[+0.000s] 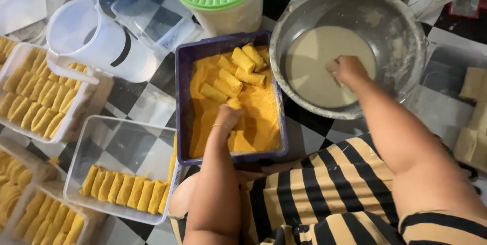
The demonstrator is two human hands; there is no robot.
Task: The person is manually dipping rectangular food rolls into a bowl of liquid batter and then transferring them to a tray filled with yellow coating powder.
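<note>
In the head view, the left hand (pixel 228 117) reached into the purple tray (pixel 181 103) at the centre of the frame, fingers curled down into the orange crumbs (pixel 261 108) beside several coated rolls (pixel 238 72); whether it pinched a roll could not be told. The right hand (pixel 347 68), fingers bunched, dipped into pale batter (pixel 314 57) in the metal bowl (pixel 401 27) at upper right. At lower left, a clear container (pixel 101 138) held a row of coated rolls.
</note>
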